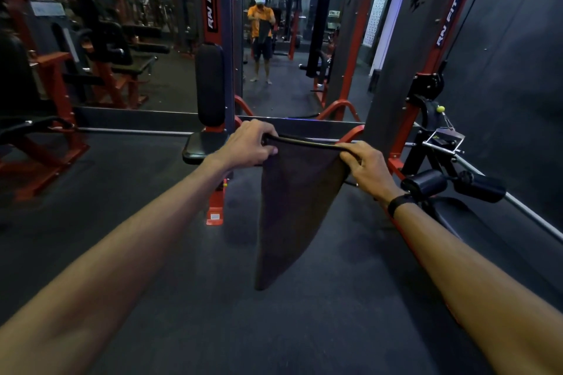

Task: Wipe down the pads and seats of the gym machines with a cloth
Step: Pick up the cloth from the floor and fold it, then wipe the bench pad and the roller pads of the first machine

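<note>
Both hands, the left hand [248,143] and right hand [364,163], pinch the cloth [292,207] hanging lengthwise, with the seat [199,148] just beyond the left.

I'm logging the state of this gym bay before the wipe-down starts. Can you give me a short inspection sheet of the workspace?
Surface: dark rubber floor, nothing lying on it.
Job's things: dark cloth hanging by its top edge; black seat and upright back pad just ahead; roller pads to the right.
Clutter: nothing seen.
Grippers: left hand and right hand each grip a top corner of the cloth.
Cables: machine cable with handle at right.
Surroundings: mirror wall, red machine frames.
</note>
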The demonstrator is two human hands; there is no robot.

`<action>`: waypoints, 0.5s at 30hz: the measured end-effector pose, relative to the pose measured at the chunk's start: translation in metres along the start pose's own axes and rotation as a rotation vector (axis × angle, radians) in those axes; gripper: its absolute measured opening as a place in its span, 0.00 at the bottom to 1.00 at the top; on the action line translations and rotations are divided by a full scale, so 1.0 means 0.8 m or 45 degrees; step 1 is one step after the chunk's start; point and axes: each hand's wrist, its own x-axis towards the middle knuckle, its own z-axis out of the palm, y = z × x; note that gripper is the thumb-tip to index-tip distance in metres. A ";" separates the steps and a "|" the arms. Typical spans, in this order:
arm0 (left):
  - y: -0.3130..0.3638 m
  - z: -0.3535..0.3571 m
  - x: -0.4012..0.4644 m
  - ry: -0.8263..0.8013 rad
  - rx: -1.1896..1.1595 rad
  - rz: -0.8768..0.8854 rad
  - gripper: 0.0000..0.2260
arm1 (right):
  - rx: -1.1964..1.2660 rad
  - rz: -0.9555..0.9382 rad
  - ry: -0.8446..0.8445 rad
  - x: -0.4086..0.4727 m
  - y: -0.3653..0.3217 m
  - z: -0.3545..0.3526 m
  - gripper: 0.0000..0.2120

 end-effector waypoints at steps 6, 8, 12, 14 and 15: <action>-0.023 0.017 -0.029 -0.271 -0.150 -0.151 0.09 | 0.000 0.073 -0.226 -0.032 0.005 0.028 0.14; -0.011 0.001 -0.037 -0.448 -0.270 -0.153 0.11 | 0.006 0.084 -0.369 -0.024 -0.006 0.017 0.13; 0.013 -0.080 0.009 -0.124 -0.783 -0.129 0.17 | 0.385 0.234 -0.234 0.069 -0.044 -0.044 0.17; 0.014 -0.104 0.026 0.095 -1.153 -0.196 0.30 | 0.849 0.328 -0.027 0.101 -0.054 -0.069 0.26; 0.015 -0.102 0.024 0.065 -1.238 -0.258 0.36 | 1.064 0.393 -0.049 0.101 -0.056 -0.063 0.29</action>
